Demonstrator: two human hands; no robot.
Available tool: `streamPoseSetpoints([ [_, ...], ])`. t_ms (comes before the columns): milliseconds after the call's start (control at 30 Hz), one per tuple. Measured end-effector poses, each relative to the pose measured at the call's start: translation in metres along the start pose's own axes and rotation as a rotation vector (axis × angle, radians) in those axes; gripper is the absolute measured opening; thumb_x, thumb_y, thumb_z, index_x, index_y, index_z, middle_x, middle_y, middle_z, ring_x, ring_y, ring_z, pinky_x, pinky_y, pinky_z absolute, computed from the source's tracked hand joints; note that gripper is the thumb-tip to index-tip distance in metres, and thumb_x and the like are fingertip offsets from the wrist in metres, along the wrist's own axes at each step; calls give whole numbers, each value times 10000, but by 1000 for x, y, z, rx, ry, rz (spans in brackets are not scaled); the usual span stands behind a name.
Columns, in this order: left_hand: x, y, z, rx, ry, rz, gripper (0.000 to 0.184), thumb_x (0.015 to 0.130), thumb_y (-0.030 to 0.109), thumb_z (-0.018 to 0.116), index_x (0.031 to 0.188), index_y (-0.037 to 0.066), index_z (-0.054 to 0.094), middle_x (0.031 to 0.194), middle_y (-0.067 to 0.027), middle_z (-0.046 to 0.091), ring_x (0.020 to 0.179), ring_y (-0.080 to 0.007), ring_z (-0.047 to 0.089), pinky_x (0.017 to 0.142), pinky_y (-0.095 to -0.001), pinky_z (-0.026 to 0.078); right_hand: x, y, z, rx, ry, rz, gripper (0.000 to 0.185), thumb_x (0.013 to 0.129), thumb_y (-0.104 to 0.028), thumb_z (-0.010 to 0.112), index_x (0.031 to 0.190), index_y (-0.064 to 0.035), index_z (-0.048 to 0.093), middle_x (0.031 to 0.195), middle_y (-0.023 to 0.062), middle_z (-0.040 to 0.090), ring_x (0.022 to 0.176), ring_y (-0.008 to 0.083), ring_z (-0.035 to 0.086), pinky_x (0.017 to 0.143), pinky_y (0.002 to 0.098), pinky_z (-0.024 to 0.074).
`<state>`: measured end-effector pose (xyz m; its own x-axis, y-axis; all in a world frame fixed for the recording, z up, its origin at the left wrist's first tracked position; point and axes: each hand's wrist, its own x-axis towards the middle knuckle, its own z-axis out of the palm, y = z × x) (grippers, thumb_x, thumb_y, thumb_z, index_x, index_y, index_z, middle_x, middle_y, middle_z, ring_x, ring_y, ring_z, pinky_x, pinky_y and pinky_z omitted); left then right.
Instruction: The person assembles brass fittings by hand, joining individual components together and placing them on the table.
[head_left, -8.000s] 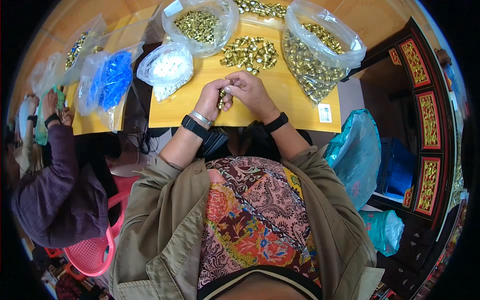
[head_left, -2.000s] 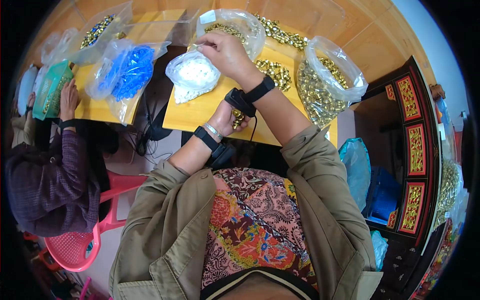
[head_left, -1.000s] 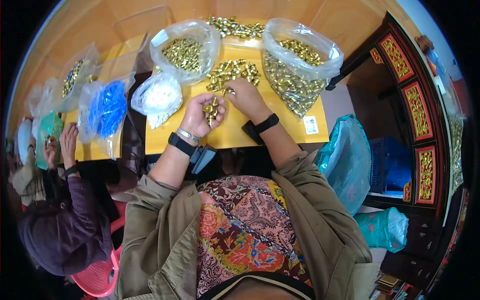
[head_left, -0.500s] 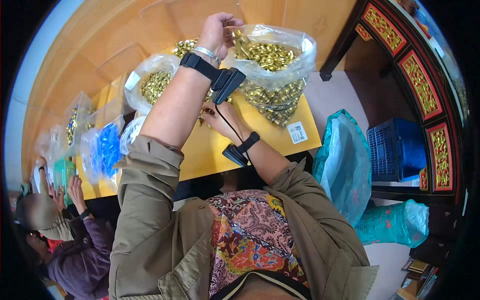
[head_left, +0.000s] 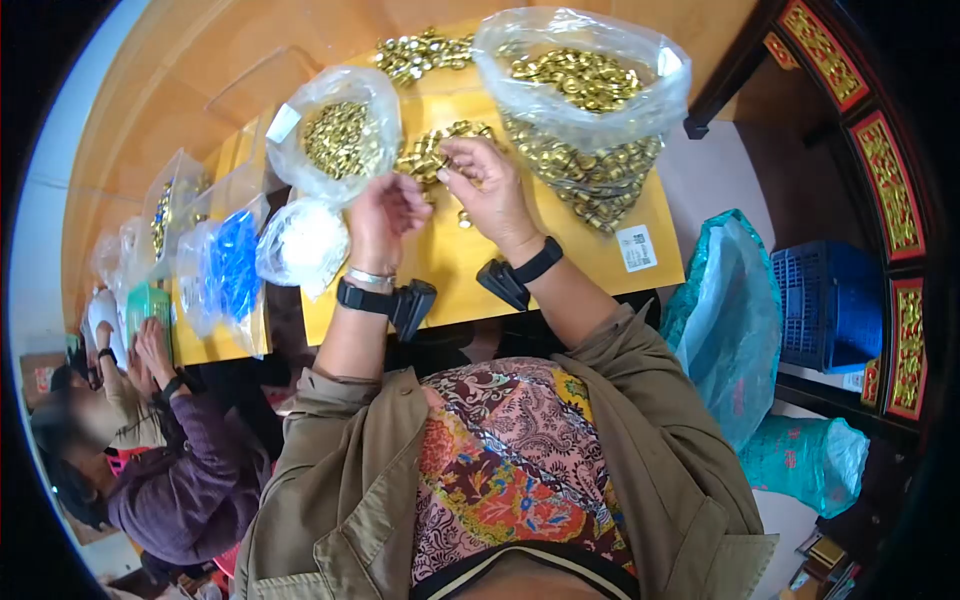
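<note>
My left hand (head_left: 390, 215) is over the yellow table (head_left: 400, 300), beside the bag of small brass parts (head_left: 345, 135). Its fingers are loosely curled and apart, slightly blurred, with nothing visible in them. My right hand (head_left: 490, 195) is at the near edge of the loose brass pile (head_left: 425, 150), thumb and forefinger close together; what they pinch is too small to name. One brass piece (head_left: 464, 218) lies below this hand. The large bag of brass pieces (head_left: 585, 150) stands to the right, and a bag of white parts (head_left: 305, 240) is at the left.
More brass pieces (head_left: 425, 52) lie at the back. Blue parts (head_left: 235, 262) in a bag and a green basket (head_left: 148, 308) are at the left, near a co-worker in a purple top (head_left: 190, 490). A teal-lined sack (head_left: 728, 320) and blue crate (head_left: 825, 305) stand at the right.
My left hand has come down from the large brass bag, and the pieces near it are no longer seen there. My right hand has moved up and right to the pile.
</note>
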<state>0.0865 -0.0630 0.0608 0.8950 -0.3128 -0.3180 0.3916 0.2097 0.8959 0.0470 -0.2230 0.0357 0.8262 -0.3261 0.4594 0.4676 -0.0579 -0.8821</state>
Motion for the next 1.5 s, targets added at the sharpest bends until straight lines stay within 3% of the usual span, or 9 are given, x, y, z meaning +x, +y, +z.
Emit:
streamPoseSetpoints([
  [100, -6, -17, -1, -66, -156, -258, 445, 952, 402, 327, 844, 51, 579, 707, -83, 626, 621, -220, 628, 524, -272, 472, -4, -4, 4, 55, -125, -37, 336, 771, 30, 621, 1097, -45, 599, 1026, 89, 621, 901, 182, 628, 765, 303, 525],
  [233, 2, -26, -6, -215, -283, -265, 475, 958, 398, 278, 890, 31, 572, 742, -112, 643, 657, -252, 637, 563, -291, 495, -4, -5, 4, -45, -266, -58, 414, 737, 53, 609, 1136, -59, 595, 1017, 90, 625, 918, 185, 627, 798, 301, 515],
  [300, 5, -27, -5, -245, -291, -254, 481, 957, 392, 267, 922, 20, 570, 768, -127, 651, 685, -266, 642, 595, -311, 504, -5, -2, 2, -28, -301, 7, 400, 786, 39, 611, 1174, -54, 578, 1059, 63, 642, 969, 138, 596, 867, 287, 474],
  [500, 7, -34, -16, -538, -543, -292, 427, 949, 355, 320, 1049, 17, 560, 995, -140, 646, 922, -276, 620, 791, -392, 488, -5, 7, 2, -5, -376, 7, 371, 791, 41, 607, 1153, -36, 588, 1063, 61, 632, 1006, 139, 582, 892, 285, 463],
  [567, 6, -33, -16, -577, -488, -299, 410, 944, 337, 336, 1101, 13, 533, 1029, -140, 636, 943, -274, 613, 813, -398, 484, -3, 1, 2, -64, -399, -12, 351, 799, 41, 600, 1143, -26, 591, 1065, 58, 629, 1015, 135, 578, 900, 286, 461],
  [700, 8, -35, -19, -612, -517, -281, 400, 936, 305, 357, 1179, 13, 480, 1085, -136, 616, 964, -267, 606, 838, -403, 478, -6, 17, 5, 155, -430, 135, 321, 827, 37, 578, 1144, -15, 582, 1052, 53, 626, 1012, 126, 577, 886, 273, 467],
  [1067, 17, -47, -32, -522, -499, -339, 441, 860, 384, 405, 999, -11, 543, 853, -146, 599, 845, -342, 573, 738, -392, 458, -1, 37, -2, 475, -519, 562, 270, 872, 19, 543, 1141, 22, 559, 1006, 81, 630, 755, 109, 616, 701, 235, 507],
  [1267, 14, -43, -30, -434, -466, -337, 438, 860, 384, 406, 966, -21, 534, 780, -145, 570, 816, -339, 574, 741, -384, 468, -3, 43, -3, 188, -543, 376, 259, 859, 29, 542, 1116, 30, 576, 888, 75, 643, 762, 115, 622, 700, 237, 506],
  [1500, 14, -44, -30, -443, -515, -340, 410, 875, 352, 401, 952, -26, 539, 731, -136, 557, 767, -333, 587, 777, -406, 490, -6, 42, -2, 251, -578, 397, 225, 867, 32, 528, 1084, 34, 587, 864, 80, 647, 764, 120, 626, 701, 245, 509],
])
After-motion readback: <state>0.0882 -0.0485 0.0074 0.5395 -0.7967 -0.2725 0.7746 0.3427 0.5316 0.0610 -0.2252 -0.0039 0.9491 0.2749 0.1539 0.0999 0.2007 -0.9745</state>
